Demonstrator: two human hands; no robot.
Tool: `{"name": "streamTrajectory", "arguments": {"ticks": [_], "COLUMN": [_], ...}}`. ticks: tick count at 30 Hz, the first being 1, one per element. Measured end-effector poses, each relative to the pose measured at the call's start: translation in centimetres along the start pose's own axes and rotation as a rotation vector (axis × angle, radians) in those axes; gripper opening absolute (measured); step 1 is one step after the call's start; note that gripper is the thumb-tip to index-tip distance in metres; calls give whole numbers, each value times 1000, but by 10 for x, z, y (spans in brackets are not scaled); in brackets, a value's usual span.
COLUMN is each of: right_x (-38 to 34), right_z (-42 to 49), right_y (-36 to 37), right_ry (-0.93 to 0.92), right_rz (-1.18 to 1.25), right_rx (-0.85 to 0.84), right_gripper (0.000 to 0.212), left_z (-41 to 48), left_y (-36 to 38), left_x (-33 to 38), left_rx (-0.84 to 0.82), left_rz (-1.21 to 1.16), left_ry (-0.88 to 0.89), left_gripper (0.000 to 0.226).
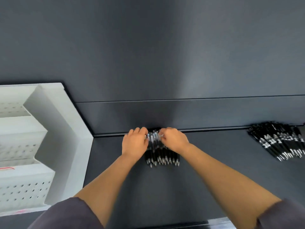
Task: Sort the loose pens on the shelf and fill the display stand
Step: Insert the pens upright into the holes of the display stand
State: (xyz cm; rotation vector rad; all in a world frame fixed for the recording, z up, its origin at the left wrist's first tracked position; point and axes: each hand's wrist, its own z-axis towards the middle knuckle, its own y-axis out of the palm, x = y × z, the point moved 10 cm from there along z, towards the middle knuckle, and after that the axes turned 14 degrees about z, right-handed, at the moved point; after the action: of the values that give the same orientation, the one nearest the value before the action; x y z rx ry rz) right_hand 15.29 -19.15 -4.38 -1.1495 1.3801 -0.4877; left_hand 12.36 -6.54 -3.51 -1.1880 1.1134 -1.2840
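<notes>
Two hands, left hand (134,142) and right hand (174,140), clutch a pen bundle (160,154) mid-shelf (214,179), squaring it (sorting step, I'd say); next, carry it to the stand (66,129).

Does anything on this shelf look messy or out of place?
The pile at right lies fanned and askew, unlike the aligned bundle that the left hand and right hand grip. Nothing looks spilled or broken.

Matt dark shelf (214,162), glossy black plastic pens (162,156), white perforated matt display stand (66,123).
</notes>
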Motion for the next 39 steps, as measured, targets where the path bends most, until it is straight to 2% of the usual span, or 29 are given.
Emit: {"name": "streamTrajectory", "arguments": {"ticks": [2, 6, 12, 15, 18, 23, 29, 31, 33, 36, 39], "right_x": [4, 1, 13, 16, 18, 25, 33, 39, 42, 37, 21], "right_z": [5, 14, 20, 20, 20, 24, 21, 16, 11, 3, -5], "right_y": [8, 13, 13, 14, 17, 24, 16, 13, 7, -5, -19], "right_ry": [83, 203, 348, 367, 377, 381, 331, 336, 320, 256, 153], "right_rz": [29, 49, 146, 201, 243, 356, 478, 570, 632, 723, 819], "right_rx": [-4, 71, 85, 90, 71, 37, 162, 191, 203, 191, 172], "right_gripper": [23, 41, 33, 38, 46, 42, 12, 20, 28, 25, 20], "left_z": [3, 8, 18, 22, 24, 23, 22, 20, 16, 12, 5], "left_y": [17, 39, 56, 58, 54, 63, 72, 74, 73, 58, 27], "left_x": [4, 5, -2, 0, 7, 9, 8, 9, 11, 14, 20], "left_rx": [-76, -183, -314, -311, -251, -339, -392, -399, -397, -315, -186], "left_rz": [-3, -64, -261, -366, -340, -414, -450, -486, -512, -557, -780], "left_ry": [4, -47, -211, -256, -193, -227, -272, -309, -333, -341, -300], "left_gripper": [25, 34, 37, 38, 42, 35, 23, 13, 13, 16, 7]}}
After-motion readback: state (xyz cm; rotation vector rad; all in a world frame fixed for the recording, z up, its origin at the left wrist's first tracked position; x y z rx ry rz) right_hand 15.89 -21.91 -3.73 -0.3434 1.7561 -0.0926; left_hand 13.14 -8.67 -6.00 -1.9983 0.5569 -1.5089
